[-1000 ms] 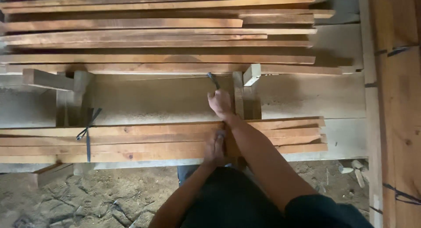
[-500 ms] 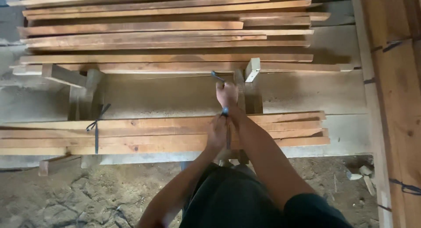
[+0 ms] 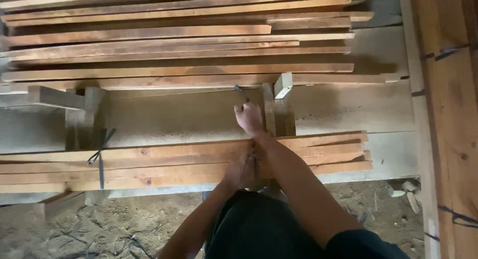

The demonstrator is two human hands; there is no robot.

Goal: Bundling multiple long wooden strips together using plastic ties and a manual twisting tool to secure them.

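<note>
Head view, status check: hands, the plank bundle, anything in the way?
Right hand fisted on a thin dark tool. Left hand pressed on the near plank bundle. Bundle tied with dark wire at left. Nothing blocking the hands.

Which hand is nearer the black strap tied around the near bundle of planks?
Left. The left hand rests on the near bundle, right of the black strap; the right hand is farther, beyond the bundle, gripping a dark tool.
</note>
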